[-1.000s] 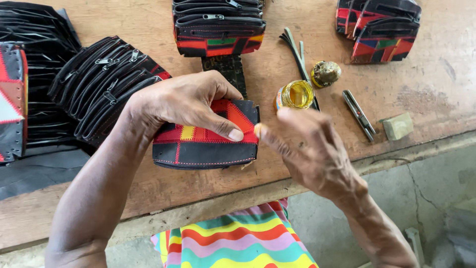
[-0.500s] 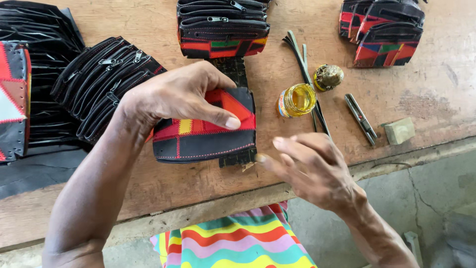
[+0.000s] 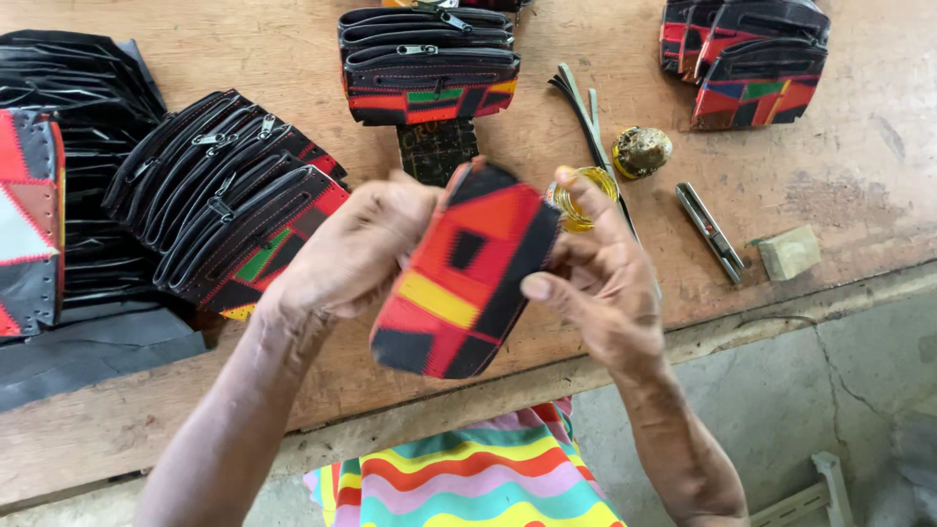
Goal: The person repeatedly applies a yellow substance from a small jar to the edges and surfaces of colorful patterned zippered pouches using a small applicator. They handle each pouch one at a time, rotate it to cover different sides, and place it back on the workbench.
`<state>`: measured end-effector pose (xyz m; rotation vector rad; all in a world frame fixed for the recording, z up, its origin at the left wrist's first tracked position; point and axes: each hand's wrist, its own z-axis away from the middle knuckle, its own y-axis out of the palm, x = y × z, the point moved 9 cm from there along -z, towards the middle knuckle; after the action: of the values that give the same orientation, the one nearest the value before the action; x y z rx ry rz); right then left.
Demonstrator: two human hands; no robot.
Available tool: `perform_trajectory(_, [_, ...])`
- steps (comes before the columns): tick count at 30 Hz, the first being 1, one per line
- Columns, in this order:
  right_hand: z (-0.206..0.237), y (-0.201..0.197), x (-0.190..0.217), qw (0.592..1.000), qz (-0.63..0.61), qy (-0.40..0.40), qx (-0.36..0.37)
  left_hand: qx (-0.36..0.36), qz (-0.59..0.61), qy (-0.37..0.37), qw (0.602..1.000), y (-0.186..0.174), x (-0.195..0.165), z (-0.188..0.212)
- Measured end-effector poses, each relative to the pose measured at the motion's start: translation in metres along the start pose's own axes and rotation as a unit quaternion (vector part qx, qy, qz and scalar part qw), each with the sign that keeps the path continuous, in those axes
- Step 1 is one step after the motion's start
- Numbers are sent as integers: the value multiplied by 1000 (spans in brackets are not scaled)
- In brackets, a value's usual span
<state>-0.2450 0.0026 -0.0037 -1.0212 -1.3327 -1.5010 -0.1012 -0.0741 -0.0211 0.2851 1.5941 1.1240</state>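
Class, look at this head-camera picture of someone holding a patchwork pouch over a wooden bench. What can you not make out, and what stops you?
1. Far side of the pouch: turned away from the head view.
2. Left hand fingertips: behind the pouch.
3. Small jar: partly hidden by the right hand; contents unclear.
4. Top-right pouch stack: cut off by the upper edge.
5. Black pile: cut off by the left edge.

Wooden table (image 3: pixel 244 59) — pouches (image 3: pixel 429 63), jar (image 3: pixel 583 185), block (image 3: pixel 789 252).

One head-worn camera looks steeply down, close over the hands (image 3: pixel 468 263); wooden workbench (image 3: pixel 859 166) fills the view.
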Motion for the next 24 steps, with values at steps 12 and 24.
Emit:
perform_trajectory(12, [9, -7, 60, 866, 472, -159, -52, 38, 231, -65, 970, -3, 109, 16])
perform_trajectory(24, [22, 13, 50, 875, 426, -221, 64, -138, 66, 45, 987, -33, 75, 19])
